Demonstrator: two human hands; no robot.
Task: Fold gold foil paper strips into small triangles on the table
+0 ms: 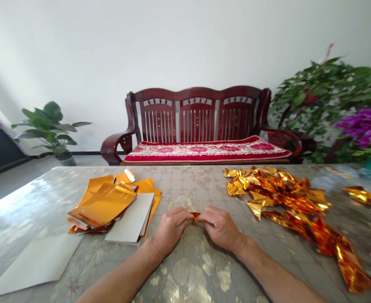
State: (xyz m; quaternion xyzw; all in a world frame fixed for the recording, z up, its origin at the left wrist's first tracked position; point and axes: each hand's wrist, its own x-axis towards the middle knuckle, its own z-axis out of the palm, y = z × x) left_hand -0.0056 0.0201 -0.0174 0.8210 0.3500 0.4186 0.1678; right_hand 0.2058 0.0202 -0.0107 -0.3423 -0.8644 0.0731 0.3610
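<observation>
At centre of table (181, 273), left hand (172, 228) and right hand (221, 227) pinch small orange foil piece (195, 216) between fingertips, one end each. Orange sheets (109, 204) at nine o'clock, crinkled foil shapes (286, 198) at three. Risk: uneven pulling could tear the piece; slack pinch, slipping.

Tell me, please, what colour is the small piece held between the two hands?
The foil piece is shiny orange, best seen in the head view.
</observation>
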